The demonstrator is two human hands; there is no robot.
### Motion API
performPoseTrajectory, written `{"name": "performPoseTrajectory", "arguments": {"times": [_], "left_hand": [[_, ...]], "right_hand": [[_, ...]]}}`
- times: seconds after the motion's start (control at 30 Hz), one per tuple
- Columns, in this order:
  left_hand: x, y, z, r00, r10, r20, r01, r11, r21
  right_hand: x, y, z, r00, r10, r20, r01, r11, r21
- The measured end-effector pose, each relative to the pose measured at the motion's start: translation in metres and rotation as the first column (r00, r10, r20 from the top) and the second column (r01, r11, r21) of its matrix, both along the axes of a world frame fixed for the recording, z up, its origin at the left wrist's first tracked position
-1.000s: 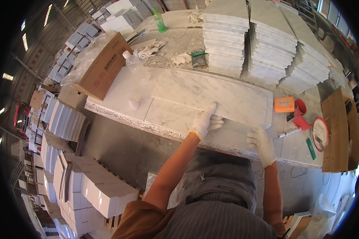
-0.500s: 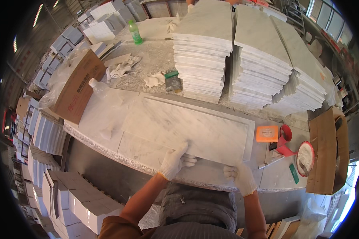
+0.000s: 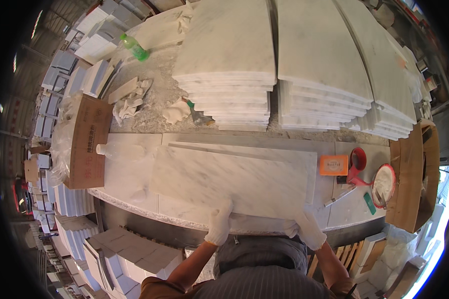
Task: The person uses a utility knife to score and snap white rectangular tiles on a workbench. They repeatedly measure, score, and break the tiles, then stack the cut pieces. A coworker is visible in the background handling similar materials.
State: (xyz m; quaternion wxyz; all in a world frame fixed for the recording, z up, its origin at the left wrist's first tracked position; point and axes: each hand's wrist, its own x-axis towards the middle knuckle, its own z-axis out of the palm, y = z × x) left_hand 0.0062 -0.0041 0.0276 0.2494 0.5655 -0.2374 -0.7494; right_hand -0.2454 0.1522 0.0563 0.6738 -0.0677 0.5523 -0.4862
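Note:
A long white marble slab [image 3: 229, 182] with grey veins lies on top of another pale slab [image 3: 310, 164], whose far and right margins show past it. My left hand [image 3: 218, 223], in a white knit glove, holds the slab's near edge left of the middle, thumb side on top. Close to the near right corner, my right hand [image 3: 307, 228], gloved the same way, grips that edge too. Both hands are closed on the slab, with some fingers hidden under it or behind the glove. The slab's near edge reaches close to the worktable's front edge, before my body.
Tall stacks of marble slabs [image 3: 224, 45] line the far side. To the right are an orange box [image 3: 334, 165], a red tape dispenser [image 3: 356, 164], a bowl of white powder [image 3: 383, 182] and a green-handled scraper [image 3: 369, 203]. A cardboard box [image 3: 91, 144] and a clear bottle [image 3: 119, 151] stand left.
My view has turned and shifted. The top slab has come nearer to me and now overlaps the lower slab at an angle. My left hand has moved down to the slab's near edge.

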Motion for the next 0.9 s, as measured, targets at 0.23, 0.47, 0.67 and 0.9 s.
{"name": "performPoseTrajectory", "arguments": {"times": [0.23, 0.47, 0.67, 0.9], "left_hand": [[-0.046, -0.007, 0.087, 0.875, 0.454, -0.166, -0.442, 0.891, 0.109], [-0.044, -0.021, 0.115, 0.815, 0.527, -0.242, -0.534, 0.845, 0.044], [-0.010, -0.036, 0.169, 0.876, 0.427, -0.224, -0.462, 0.876, -0.137], [0.039, -0.074, 0.242, 0.919, 0.260, -0.297, -0.372, 0.822, -0.432]], "right_hand": [[0.018, 0.000, 0.063, 0.989, -0.088, 0.120, 0.082, 0.995, 0.050], [0.010, -0.023, 0.117, 0.978, 0.157, 0.140, -0.161, 0.987, 0.013], [-0.025, -0.014, 0.099, 0.818, 0.566, 0.097, -0.551, 0.821, -0.149], [-0.038, -0.033, 0.074, 0.310, 0.321, -0.895, -0.489, 0.861, 0.139]]}}
